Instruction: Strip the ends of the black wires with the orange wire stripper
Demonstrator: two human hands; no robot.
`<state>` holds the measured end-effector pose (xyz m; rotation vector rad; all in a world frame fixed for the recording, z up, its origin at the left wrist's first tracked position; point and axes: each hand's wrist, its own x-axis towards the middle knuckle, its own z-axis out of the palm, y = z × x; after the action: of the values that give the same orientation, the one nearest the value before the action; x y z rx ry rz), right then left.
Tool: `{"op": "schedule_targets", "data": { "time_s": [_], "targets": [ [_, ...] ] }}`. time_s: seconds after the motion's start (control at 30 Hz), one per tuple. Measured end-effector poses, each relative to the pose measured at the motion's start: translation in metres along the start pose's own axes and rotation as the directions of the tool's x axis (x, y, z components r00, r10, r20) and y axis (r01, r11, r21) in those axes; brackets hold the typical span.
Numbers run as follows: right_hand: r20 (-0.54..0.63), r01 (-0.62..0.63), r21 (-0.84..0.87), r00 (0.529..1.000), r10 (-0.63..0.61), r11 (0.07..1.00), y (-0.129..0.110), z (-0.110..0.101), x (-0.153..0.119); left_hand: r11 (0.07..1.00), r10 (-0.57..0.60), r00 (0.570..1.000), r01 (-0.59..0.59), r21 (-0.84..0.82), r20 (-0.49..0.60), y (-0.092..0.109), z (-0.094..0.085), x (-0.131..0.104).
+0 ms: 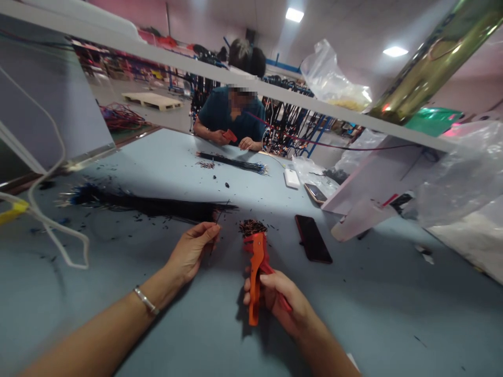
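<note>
Broadly, a blue-grey table [196, 330] is used as the work surface, with a pale shelf [291, 97] set over it. At the right, a large clear bag [463, 173] can be seen, its contents not to be told; on the shelf a smaller clear bag [326, 73] is placed, with something yellow gathered at its bottom. Just beyond the left hand [192, 248], a long bundle of black wires [157, 206] is laid across the table. By the right hand [279, 298], an orange hand tool [257, 259] is held, its handles wrapped by the grip and its head pointed towards a heap of offcuts [253, 226]. By the left hand's narrow grip a single thin wire [218, 219] is pinched, apart from the tool; it would best be held straight, near its end, and presented squarely, with the handles squeezed evenly
</note>
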<state>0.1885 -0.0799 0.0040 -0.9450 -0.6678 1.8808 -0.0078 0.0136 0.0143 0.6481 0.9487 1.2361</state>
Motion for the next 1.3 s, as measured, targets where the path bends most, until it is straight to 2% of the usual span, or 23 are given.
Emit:
{"op": "schedule_targets", "data": {
  "time_s": [0.3,0.6,1.0,1.3],
  "targets": [
    [-0.001,0.016,-0.006,1.000,-0.016,1.000,-0.0011,0.0025,-0.0009,0.998,0.007,0.997,-0.013,0.064,0.082,-0.0027,-0.0041,0.0001],
    [0.003,0.006,-0.018,1.000,-0.006,1.000,-0.0007,-0.0001,-0.0003,0.994,-0.057,0.997,0.052,0.091,0.048,-0.0004,-0.0025,-0.0019],
    [0.017,0.005,0.011,1.000,-0.005,1.000,-0.0005,-0.0014,0.0001,0.992,0.011,1.000,-0.008,0.123,-0.018,-0.0024,-0.0025,0.0011],
    [0.004,0.002,-0.001,1.000,-0.002,1.000,-0.0012,0.0001,0.0003,0.990,-0.041,0.993,0.026,0.140,0.108,-0.0011,-0.0020,-0.0027]
  ]
}}
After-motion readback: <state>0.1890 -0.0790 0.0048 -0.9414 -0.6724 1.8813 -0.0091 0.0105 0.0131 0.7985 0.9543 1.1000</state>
